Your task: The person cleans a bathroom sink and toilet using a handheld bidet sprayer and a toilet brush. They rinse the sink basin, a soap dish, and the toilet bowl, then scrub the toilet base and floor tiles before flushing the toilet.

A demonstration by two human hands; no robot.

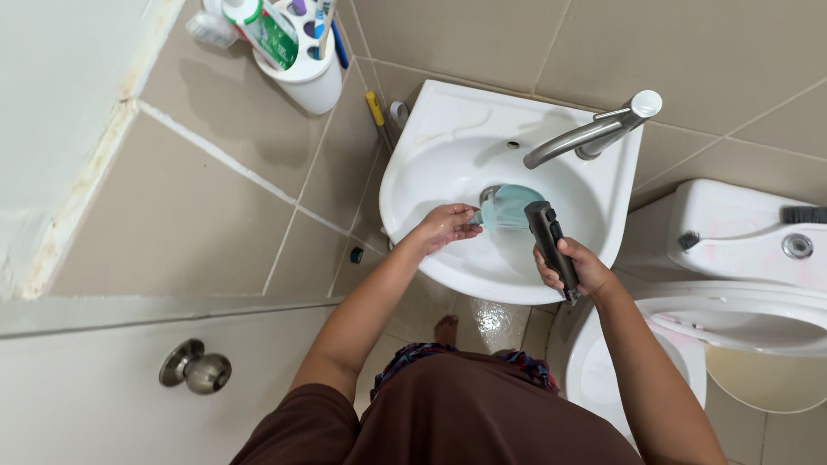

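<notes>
Teal cloth is lying in the bowl of the white sink, over the drain and under the spout of the metal faucet. The left hand is reaching into the sink from the left and is pinching the left edge of the cloth with the fingertips; the hand is looking wet. The right hand is clenching around a black sprayer, holding it nearly upright over the front rim of the sink, with its head pointing toward the cloth and just beside it. Whether water is coming out of the sprayer, I cannot tell.

The person is wearing a brown garment and is standing close in front of the sink; one bare foot is showing on the wet floor below the bowl. A white toilet is standing just to the right of the sink, with its seat lifted and a dark brush resting on the tank. On the tiled wall at the upper left a white holder is carrying tubes and toothbrushes. A yellow-handled tool is leaning between the holder and the sink. A round metal doorknob is showing at the lower left.
</notes>
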